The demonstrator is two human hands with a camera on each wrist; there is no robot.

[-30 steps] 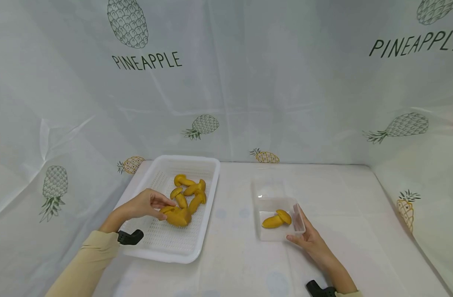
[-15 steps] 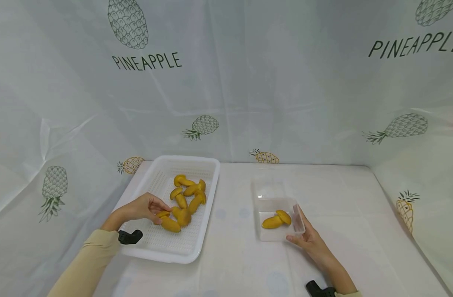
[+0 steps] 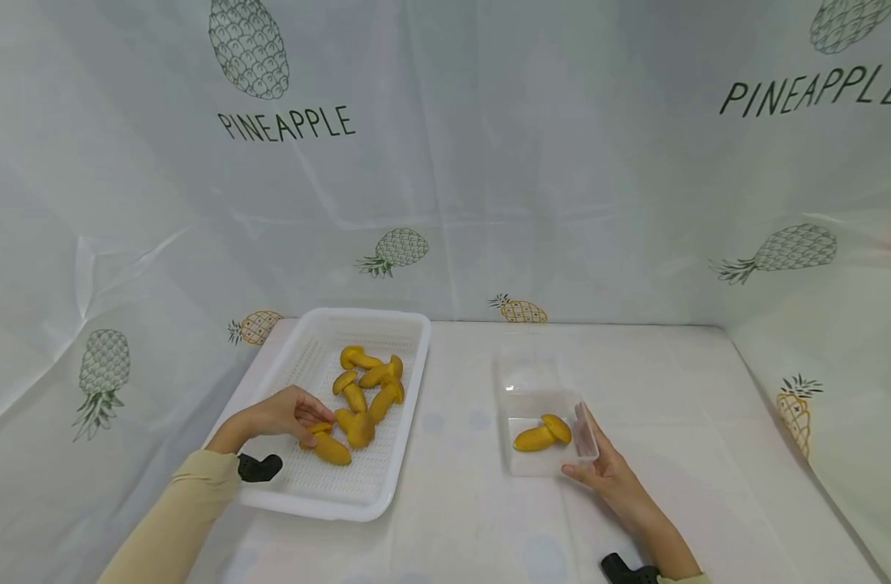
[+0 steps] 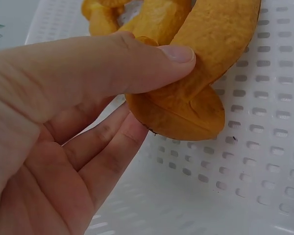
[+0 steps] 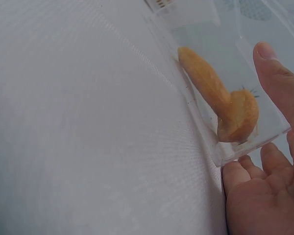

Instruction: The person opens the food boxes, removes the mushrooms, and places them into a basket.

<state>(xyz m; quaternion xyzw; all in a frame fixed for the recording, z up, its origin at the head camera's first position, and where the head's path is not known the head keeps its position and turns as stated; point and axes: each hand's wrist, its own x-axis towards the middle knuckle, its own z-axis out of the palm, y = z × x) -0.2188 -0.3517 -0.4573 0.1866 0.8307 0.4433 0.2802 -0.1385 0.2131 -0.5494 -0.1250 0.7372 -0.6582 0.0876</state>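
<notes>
My left hand (image 3: 288, 414) is over the white perforated basket (image 3: 321, 491), pinching a yellow-brown mushroom (image 3: 331, 449) by its cap. In the left wrist view the thumb lies across the mushroom (image 4: 181, 117) where cap and stem meet, with fingertips under the cap. Several similar mushrooms (image 3: 360, 431) lie close together beyond it in the basket. My right hand (image 3: 613, 474) grips the right end of a clear plastic box (image 3: 524, 468), its thumb at the front corner. A single mushroom (image 5: 210, 90) lies inside the box, cap toward the right hand.
Behind the box its clear lid (image 3: 529, 369) seems to lie folded back. A white cloth (image 3: 460, 487) with pale dots covers the table. White sheeting (image 3: 562, 162) with pineapple prints hangs at the back and sides. Black wrist cameras (image 3: 260, 468) sit on both wrists.
My left hand has drawn the pinched mushroom toward the near left, away from the others in the basket. The right hand and the box have stayed in place.
</notes>
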